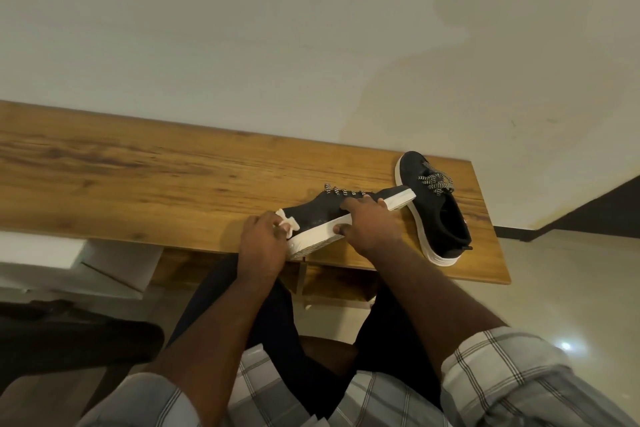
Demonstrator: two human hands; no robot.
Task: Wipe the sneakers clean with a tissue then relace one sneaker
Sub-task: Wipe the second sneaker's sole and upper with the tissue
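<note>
In the head view, a black canvas sneaker with a white rubber sole [332, 218] is tipped on its side at the near edge of the brown wooden counter [138, 166]. It is gripped by the right hand [367, 222], fingers curled over the upper and thumb on the sole. A crumpled white tissue [289, 224] is pinched by the left hand [263, 246] against the toe. A second matching black sneaker [436, 211] is seen upright just beside the first, to the right

— Where is the camera sitting?
— On the person's head, looking forward and steeply down, close over the hands [311, 232] at the worktop [138, 163] near edge.
— Any second view overlapping?
— No, it's working alone.
</note>
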